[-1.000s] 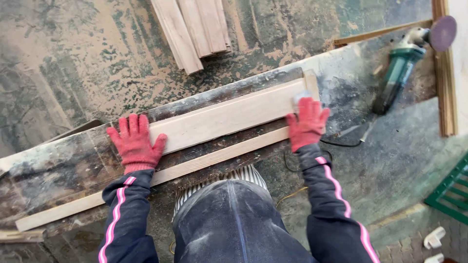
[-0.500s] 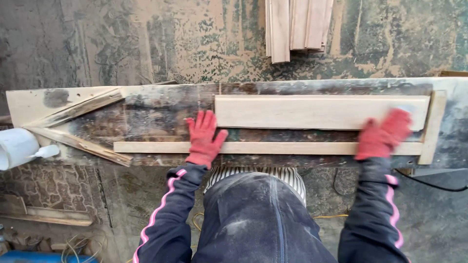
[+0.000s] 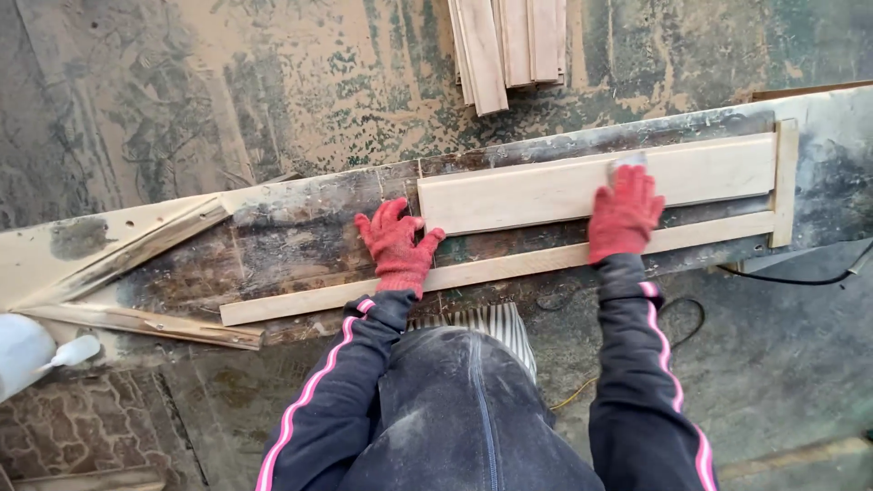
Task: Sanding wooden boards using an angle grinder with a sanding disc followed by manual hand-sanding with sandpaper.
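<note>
A pale wooden board (image 3: pixel 536 191) lies along a dirty workbench (image 3: pixel 300 227), set against a thin wooden strip (image 3: pixel 509 265) on the near side and a short stop block (image 3: pixel 784 182) at its right end. My left hand (image 3: pixel 396 245), in a red glove, lies flat on the bench with its fingers against the board's left end. My right hand (image 3: pixel 624 211), also red-gloved, presses a small greyish sanding pad (image 3: pixel 627 163) onto the board's top face, about two thirds along.
A stack of similar boards (image 3: pixel 509 50) lies on the dusty floor beyond the bench. Loose wooden strips (image 3: pixel 145 323) sit at the bench's left end, beside a white container (image 3: pixel 27 355). A black cable (image 3: pixel 791 277) runs off under the right side.
My right hand has slid left along the board with the pad, from its right end to past the middle. The left hand stays at the board's left end. The view has tilted.
</note>
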